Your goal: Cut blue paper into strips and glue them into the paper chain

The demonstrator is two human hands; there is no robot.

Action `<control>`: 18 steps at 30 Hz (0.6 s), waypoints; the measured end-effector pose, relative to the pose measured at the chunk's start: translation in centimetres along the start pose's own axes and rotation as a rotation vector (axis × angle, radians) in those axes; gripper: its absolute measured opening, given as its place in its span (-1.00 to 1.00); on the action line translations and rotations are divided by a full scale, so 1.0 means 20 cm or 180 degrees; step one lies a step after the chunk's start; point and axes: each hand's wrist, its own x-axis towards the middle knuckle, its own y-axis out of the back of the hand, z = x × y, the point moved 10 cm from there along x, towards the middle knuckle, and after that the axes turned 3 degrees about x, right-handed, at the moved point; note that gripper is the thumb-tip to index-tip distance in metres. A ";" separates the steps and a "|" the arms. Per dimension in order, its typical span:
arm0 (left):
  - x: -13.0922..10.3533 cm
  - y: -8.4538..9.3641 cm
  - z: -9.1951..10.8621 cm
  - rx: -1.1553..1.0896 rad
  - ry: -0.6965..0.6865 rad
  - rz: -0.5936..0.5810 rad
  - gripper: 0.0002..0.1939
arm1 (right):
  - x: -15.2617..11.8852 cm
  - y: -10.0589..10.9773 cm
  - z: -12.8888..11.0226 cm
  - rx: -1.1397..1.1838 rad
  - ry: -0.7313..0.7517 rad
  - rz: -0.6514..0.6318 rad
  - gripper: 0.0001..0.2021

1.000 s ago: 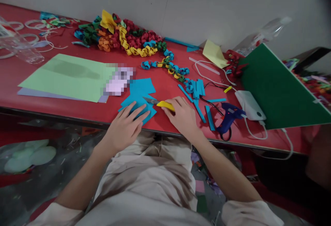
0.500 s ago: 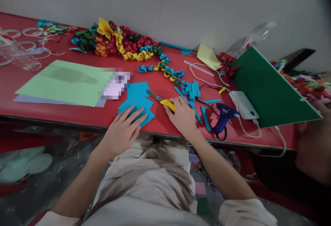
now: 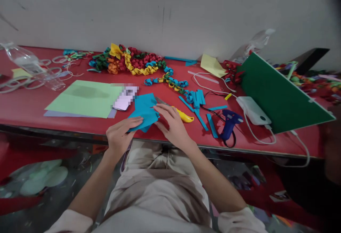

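My left hand point(image 3: 121, 133) pinches the lower left edge of a blue paper piece point(image 3: 146, 114) near the table's front edge. At the paper's right edge is my right hand point(image 3: 172, 122), its fingers apart and its fingertips touching or very near the sheet; whether they grip it is hard to tell. More blue paper point(image 3: 144, 99) lies behind and under this piece. A yellow-handled cutter point(image 3: 183, 115) rests on the table just beyond my right hand, its blade partly hidden behind the fingers. Blue strips point(image 3: 201, 119) lie to the right of the cutter.
Light green sheets point(image 3: 82, 99) and a phone point(image 3: 125, 98) lie left. Colourful paper chains point(image 3: 141, 60) stretch along the back. A blue glue gun point(image 3: 229, 124), a white power bank point(image 3: 253, 110) with cables and a leaning green board point(image 3: 282, 98) stand right. A bottle point(image 3: 32, 65) lies far left.
My right hand has let go of the yellow cutter and moved left to the blue paper. My left hand has gone from lying flat on the paper to pinching its edge. The view has shifted.
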 end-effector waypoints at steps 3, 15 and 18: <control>0.09 0.03 -0.11 0.0130 0.0871 0.0341 -0.82 | 0.07 0.05 0.07 0.0719 -0.0281 0.0289 -0.82; 0.05 -0.24 -0.52 -0.0910 0.2611 0.0045 -0.50 | -0.03 0.10 0.32 0.1072 -0.1607 0.0721 -0.71; 0.06 -0.26 -0.53 -0.0561 0.2490 -0.0161 -0.49 | -0.06 0.15 0.35 0.0902 -0.1721 0.1020 -0.72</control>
